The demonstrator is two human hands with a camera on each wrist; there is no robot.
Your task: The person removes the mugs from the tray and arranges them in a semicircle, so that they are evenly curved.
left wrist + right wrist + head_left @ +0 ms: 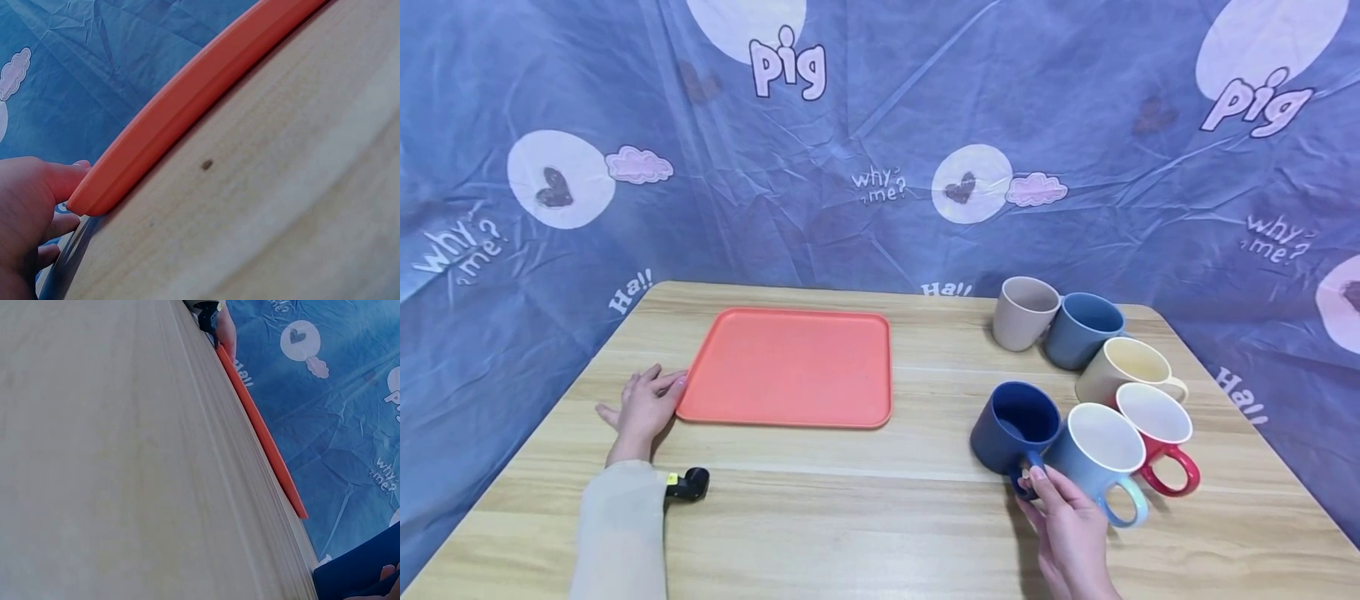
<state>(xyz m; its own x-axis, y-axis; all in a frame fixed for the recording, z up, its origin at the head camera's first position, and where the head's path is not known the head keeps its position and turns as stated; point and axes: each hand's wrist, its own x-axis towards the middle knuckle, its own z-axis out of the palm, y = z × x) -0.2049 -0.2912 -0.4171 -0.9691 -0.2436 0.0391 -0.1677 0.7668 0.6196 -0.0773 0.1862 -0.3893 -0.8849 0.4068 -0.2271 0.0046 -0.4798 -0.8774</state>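
My left hand [646,408] is at the left edge of a coral-red rectangular tray [790,367], with fingertips touching its rim. The left wrist view shows the tray's side wall [169,115] close up, the hand [28,219] at its corner. My right hand [1071,529] grips the handle of a dark blue mug [1000,442] between thumb and fingers. That mug is upright; I cannot tell whether its base touches the table. Beside it stands a light blue mug [1086,467] with its handle toward me. In the right wrist view only part of the dark blue mug [350,565] shows.
Behind and right of the held mug stand a grey mug [1021,321], a slate-blue mug [1067,342], a cream mug [1097,375] and a red mug [1157,437] with white inside. A printed blue cloth [865,242] hangs behind the wooden table [850,508].
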